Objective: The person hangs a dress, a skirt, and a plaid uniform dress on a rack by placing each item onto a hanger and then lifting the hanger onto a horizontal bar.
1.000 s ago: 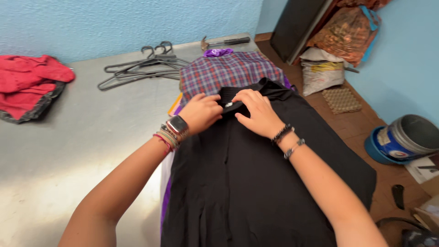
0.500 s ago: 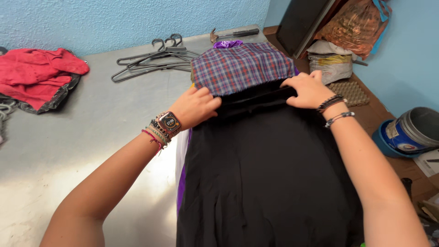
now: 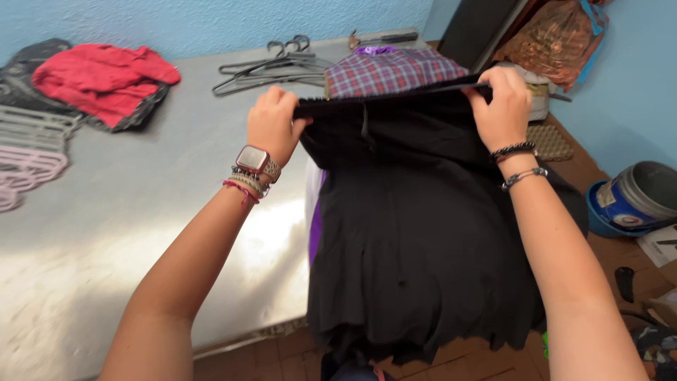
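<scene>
Black fabric garment (image 3: 423, 226): spread lengthwise on the grey metal table (image 3: 127, 212), lower hem hanging over the table's near edge. Top edge stretched taut crosswise, far from the wearer. Left hand (image 3: 271, 127) pinches its left corner; right hand (image 3: 502, 106) pinches its right corner; both clenched on cloth, equally near. Beyond that edge on the table: plaid shirt (image 3: 388, 70), then wire hangers (image 3: 275, 65). Red cloth (image 3: 106, 77) lies at the table's far left.
</scene>
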